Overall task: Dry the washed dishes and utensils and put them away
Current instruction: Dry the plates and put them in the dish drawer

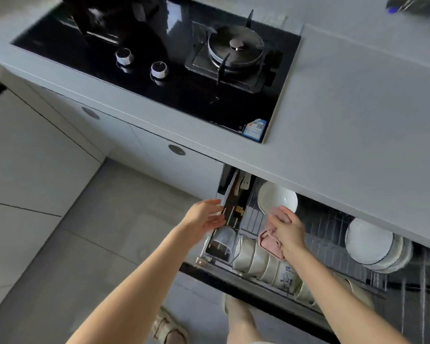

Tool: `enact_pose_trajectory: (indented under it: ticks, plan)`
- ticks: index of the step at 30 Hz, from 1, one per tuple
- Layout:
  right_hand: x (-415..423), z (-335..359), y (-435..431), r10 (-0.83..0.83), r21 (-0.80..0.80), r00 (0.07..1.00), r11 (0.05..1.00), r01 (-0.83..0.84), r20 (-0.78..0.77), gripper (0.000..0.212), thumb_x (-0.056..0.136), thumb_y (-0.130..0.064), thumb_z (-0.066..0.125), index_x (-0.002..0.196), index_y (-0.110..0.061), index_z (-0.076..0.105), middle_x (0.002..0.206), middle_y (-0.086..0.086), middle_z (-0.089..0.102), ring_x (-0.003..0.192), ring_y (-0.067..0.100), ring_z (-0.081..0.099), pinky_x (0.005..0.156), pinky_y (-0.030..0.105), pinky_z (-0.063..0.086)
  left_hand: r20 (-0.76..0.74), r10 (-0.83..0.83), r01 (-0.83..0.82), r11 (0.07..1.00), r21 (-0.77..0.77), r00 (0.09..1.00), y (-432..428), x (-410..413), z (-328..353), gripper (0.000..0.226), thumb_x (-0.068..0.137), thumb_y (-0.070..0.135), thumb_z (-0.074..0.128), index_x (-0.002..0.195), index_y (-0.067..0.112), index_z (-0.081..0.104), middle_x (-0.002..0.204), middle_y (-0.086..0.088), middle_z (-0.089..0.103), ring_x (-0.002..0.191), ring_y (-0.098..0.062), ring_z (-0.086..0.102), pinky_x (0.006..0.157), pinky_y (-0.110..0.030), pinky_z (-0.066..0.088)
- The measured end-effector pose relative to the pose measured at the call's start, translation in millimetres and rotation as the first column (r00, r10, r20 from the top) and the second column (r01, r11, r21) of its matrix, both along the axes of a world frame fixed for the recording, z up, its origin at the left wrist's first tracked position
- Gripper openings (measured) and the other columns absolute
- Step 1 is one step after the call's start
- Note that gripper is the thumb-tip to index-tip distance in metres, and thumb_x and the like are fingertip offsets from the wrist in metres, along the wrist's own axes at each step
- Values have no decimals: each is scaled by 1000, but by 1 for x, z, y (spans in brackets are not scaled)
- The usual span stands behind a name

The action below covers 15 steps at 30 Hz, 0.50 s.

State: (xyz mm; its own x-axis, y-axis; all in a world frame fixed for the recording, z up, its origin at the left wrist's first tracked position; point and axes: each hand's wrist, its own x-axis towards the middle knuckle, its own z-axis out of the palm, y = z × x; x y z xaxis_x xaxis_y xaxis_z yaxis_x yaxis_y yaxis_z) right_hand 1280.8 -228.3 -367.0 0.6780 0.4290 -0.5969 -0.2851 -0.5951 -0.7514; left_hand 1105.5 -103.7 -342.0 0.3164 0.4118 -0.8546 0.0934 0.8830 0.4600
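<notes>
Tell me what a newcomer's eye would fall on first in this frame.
Two bare arms reach into the open dish drawer under the counter. The right hand grips a pink cloth at the rim of a white bowl, while the left hand hovers open beside the utensil slot. Above them, the black gas hob with its burner takes up the counter's left part.

I can read almost nothing here. The sticker (255, 129) on the near right corner of my hob (184, 100) carries a QR code, and the print beside it is too small to make out. One cup (287, 275) in the drawer (333, 244) shows a blue cartoon figure under blue letters (too blurred to spell).
</notes>
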Motion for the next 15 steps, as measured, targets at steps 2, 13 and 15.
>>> enact_pose_trajectory:
  ticks: [2,13,15]
  plan:
    - [-36,28,13,69,67,996,995,-73,55,46,88,-11,67,132,-20,54,124,-4,56,95,5,56,71,10,49,29,31,-32,999,31,999,4,-41,21,31,94,-4,42,122,1,55,109,-16,60,85,-28,61,74,-34,56]
    - [-343,141,134,549,352,836,780,-517,11,71,72,-35,80,134,-25,49,125,4,58,110,20,60,90,50,53,38,336,-330,891,311,941,16,-366,129,24,89,-1,46,103,10,62,92,-10,68,80,-24,64,72,-33,56]
    - [-404,157,154,654,361,754,689,-629,64,61,77,-30,78,131,-24,51,120,0,58,108,18,60,93,47,52,37,436,-419,836,354,899,12,-424,143,24,89,-1,45,102,10,62,91,-10,68,80,-24,64,69,-31,56]
